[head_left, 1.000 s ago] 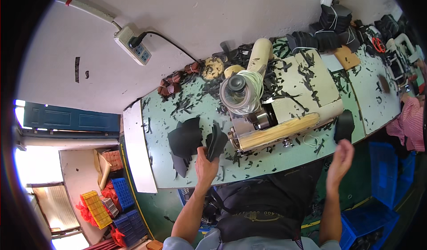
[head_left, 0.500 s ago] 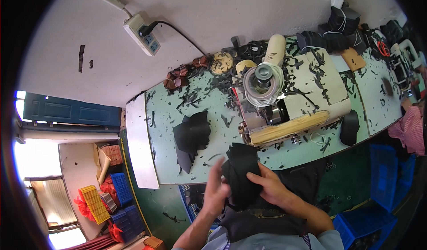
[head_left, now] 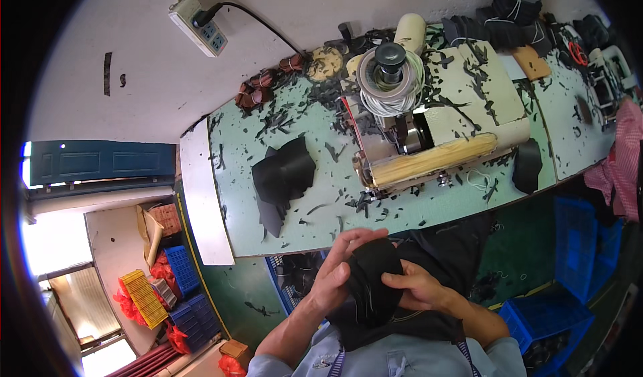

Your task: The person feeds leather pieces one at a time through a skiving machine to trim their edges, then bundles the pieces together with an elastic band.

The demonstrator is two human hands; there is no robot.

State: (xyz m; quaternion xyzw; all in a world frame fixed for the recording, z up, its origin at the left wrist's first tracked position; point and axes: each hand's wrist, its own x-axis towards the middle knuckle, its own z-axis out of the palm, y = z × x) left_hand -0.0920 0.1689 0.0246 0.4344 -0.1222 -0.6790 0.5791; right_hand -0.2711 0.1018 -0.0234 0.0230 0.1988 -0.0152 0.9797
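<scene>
A stack of black, leather-like cut pieces (head_left: 376,273) is held up close to my body, past the front edge of the table. My right hand (head_left: 425,286) grips its right side, with the thumb lying on top and the fingers behind. Along the stack's left and upper edge my left hand (head_left: 335,273) has its fingers stretched out and its thumb apart, resting against the edge rather than closed round it. A loose pile of similar black pieces (head_left: 284,172) lies on the pale green table (head_left: 315,233).
A cream machine (head_left: 442,162) with a wooden front bar stands on the table, strewn with black scraps. Tied brown bundles (head_left: 254,94) and black bundles (head_left: 516,5) lie along the wall. Blue crates (head_left: 549,333) stand at lower right. A person's pink checked sleeve (head_left: 626,156) shows at far right.
The view has shifted, so the table sits higher. The stack has tilted in my right hand, and my left hand has moved up against its edge, fingers reaching over the top.
</scene>
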